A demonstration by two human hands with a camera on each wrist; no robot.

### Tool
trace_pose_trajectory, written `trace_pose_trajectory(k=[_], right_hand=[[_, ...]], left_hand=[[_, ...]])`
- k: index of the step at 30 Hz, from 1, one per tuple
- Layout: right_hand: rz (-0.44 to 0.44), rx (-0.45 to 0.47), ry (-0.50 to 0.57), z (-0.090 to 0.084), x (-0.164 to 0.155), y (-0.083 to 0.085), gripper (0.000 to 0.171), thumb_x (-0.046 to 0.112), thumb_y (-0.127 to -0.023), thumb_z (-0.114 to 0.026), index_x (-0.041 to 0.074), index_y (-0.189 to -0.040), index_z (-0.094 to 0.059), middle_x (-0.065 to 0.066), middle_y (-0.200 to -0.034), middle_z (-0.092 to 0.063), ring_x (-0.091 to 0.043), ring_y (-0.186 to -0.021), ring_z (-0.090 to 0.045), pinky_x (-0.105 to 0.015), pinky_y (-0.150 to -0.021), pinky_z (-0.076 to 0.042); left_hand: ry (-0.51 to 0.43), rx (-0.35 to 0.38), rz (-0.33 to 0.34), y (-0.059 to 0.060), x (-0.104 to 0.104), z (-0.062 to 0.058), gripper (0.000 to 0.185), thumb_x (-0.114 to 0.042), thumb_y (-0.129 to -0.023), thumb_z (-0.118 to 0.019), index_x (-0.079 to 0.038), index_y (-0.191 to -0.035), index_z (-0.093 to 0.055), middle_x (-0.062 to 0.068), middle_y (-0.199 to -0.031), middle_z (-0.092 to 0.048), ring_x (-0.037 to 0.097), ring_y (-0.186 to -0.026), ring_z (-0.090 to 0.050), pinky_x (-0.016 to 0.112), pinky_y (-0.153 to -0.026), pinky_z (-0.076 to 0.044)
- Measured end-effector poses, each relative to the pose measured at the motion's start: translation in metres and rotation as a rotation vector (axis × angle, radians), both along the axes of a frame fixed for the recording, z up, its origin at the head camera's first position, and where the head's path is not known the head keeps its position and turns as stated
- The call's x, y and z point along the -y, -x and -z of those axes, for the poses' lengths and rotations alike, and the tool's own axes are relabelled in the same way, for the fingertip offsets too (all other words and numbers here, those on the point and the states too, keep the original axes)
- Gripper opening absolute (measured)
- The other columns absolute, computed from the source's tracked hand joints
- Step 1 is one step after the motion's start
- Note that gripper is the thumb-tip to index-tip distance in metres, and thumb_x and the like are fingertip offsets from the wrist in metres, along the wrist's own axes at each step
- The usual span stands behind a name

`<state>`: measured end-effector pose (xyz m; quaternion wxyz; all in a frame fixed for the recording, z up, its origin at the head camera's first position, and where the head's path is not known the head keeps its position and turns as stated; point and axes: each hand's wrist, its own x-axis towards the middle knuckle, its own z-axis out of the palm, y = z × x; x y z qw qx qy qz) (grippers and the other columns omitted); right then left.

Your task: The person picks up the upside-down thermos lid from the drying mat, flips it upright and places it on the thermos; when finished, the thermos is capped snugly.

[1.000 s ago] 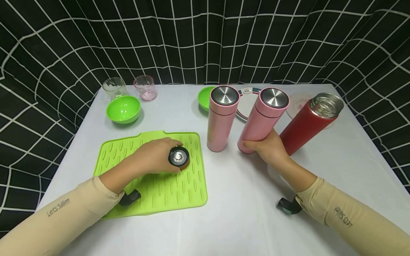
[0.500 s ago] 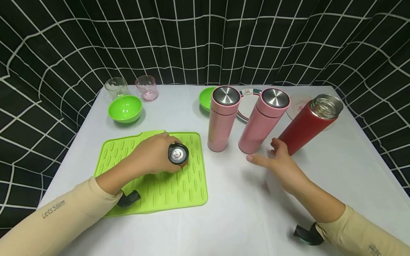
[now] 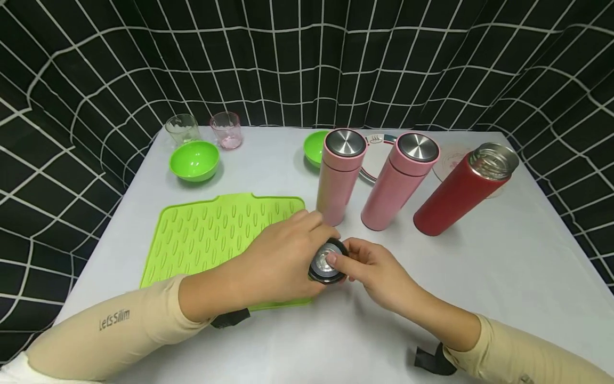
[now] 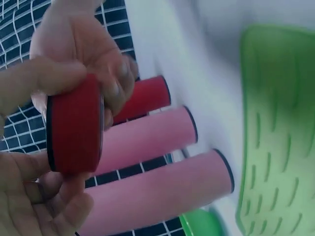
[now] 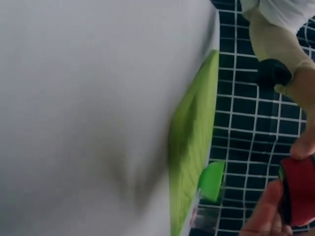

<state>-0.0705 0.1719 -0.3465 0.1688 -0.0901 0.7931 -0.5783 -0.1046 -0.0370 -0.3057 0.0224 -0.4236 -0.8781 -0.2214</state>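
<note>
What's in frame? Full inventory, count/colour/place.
red lid: 1, red with black rim, held between both hands
red flask: 1, open, right of pink flasks
pink flasks: 2, steel caps, centre
mat: 1, green, left
bowls: 2, green, rear
glasses: 2, clear and pink, rear left
plates: 2, behind flasks
table: 1, white
left hand: grips lid
right hand: pinches lid

A white table carries a green mat, with two green bowls, two glasses, three flasks and plates beyond the mat.
</note>
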Motion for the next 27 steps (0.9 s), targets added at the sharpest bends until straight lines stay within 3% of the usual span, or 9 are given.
trace_pose_trajectory(k=[3, 6, 8, 12, 15, 18, 22, 25, 27], right_hand=[[0.054, -0.037, -0.016, -0.002, 0.000, 0.002, 0.024, 0.029, -0.093, -0.068, 0.005, -0.094, -0.064, -0.005, -0.082, -0.068, -0.023, -0.075, -0.061, -0.030, -0.070, -0.050], [0.075, -0.204, -0.044, -0.002, -0.003, 0.002, 0.017, 0.024, -0.088, -0.075, 0.011, -0.095, -0.066, 0.000, -0.083, -0.068, -0.019, -0.074, -0.062, -0.030, -0.067, -0.052], [0.033, -0.453, -0.084, -0.001, -0.006, 0.003, 0.019, 0.021, -0.086, -0.077, 0.013, -0.099, -0.067, 0.005, -0.088, -0.067, -0.015, -0.075, -0.062, -0.027, -0.067, -0.053], [-0.056, -1.109, -0.225, -0.001, -0.009, 0.007, 0.021, 0.023, -0.092, -0.067, 0.007, -0.105, -0.067, 0.002, -0.096, -0.066, -0.016, -0.083, -0.062, -0.028, -0.070, -0.053], [-0.111, -1.469, -0.249, -0.005, -0.007, 0.012, 0.027, 0.024, -0.097, -0.059, -0.001, -0.102, -0.068, -0.008, -0.093, -0.065, -0.025, -0.080, -0.062, -0.033, -0.069, -0.053], [-0.111, -1.700, -0.214, -0.010, -0.004, 0.017, 0.021, 0.016, -0.095, -0.061, -0.003, -0.094, -0.068, -0.014, -0.085, -0.066, -0.029, -0.071, -0.061, -0.035, -0.062, -0.054], [-0.046, -1.866, -0.126, -0.018, 0.000, 0.025, 0.016, 0.014, -0.094, -0.064, 0.000, -0.088, -0.068, -0.016, -0.081, -0.065, -0.031, -0.063, -0.059, -0.034, -0.053, -0.053], [-0.052, -1.845, -0.104, -0.024, -0.002, 0.026, 0.015, 0.017, -0.093, -0.066, 0.003, -0.089, -0.067, -0.016, -0.083, -0.064, -0.032, -0.067, -0.059, -0.035, -0.056, -0.053], [-0.013, -1.805, -0.116, -0.024, -0.006, 0.024, 0.022, 0.026, -0.093, -0.067, 0.004, -0.096, -0.065, -0.017, -0.090, -0.063, -0.033, -0.077, -0.058, -0.035, -0.069, -0.052]], left_hand=[[-0.019, -0.003, 0.001, -0.001, -0.003, 0.002, 0.058, -0.036, -0.066, -0.088, -0.016, -0.114, -0.061, -0.007, -0.101, -0.050, 0.008, -0.089, -0.046, 0.022, -0.073, -0.045], [-0.029, 0.142, -0.026, 0.001, -0.001, 0.001, 0.075, -0.049, -0.065, -0.088, -0.016, -0.123, -0.054, -0.008, -0.108, -0.050, 0.005, -0.094, -0.048, 0.021, -0.078, -0.047], [-0.046, 0.311, -0.057, 0.005, 0.001, 0.000, 0.084, -0.057, -0.063, -0.086, -0.017, -0.128, -0.050, -0.010, -0.112, -0.051, 0.004, -0.096, -0.051, 0.024, -0.079, -0.048], [-0.163, 0.572, -0.094, 0.012, 0.003, 0.002, 0.078, -0.056, -0.064, -0.086, -0.021, -0.127, -0.057, -0.015, -0.108, -0.059, 0.005, -0.096, -0.055, 0.030, -0.076, -0.051], [-0.263, 0.591, -0.047, 0.014, 0.003, 0.005, 0.065, -0.042, -0.065, -0.091, -0.020, -0.119, -0.064, -0.015, -0.101, -0.064, 0.007, -0.094, -0.057, 0.032, -0.077, -0.051], [-0.355, 0.602, -0.002, 0.011, 0.002, 0.008, 0.065, -0.034, -0.065, -0.092, -0.020, -0.121, -0.064, -0.015, -0.105, -0.065, 0.007, -0.099, -0.057, 0.031, -0.082, -0.051], [-0.453, 0.586, 0.036, 0.008, 0.001, 0.008, 0.067, -0.029, -0.064, -0.093, -0.022, -0.124, -0.062, -0.016, -0.111, -0.064, 0.007, -0.105, -0.055, 0.032, -0.088, -0.049], [-0.503, 0.515, 0.070, 0.009, 0.000, 0.008, 0.066, -0.028, -0.062, -0.094, -0.023, -0.120, -0.066, -0.016, -0.107, -0.065, 0.008, -0.102, -0.056, 0.032, -0.087, -0.049], [-0.520, 0.460, 0.087, 0.010, 0.000, 0.009, 0.066, -0.028, -0.060, -0.095, -0.021, -0.119, -0.067, -0.015, -0.104, -0.066, 0.009, -0.099, -0.057, 0.032, -0.084, -0.049]])
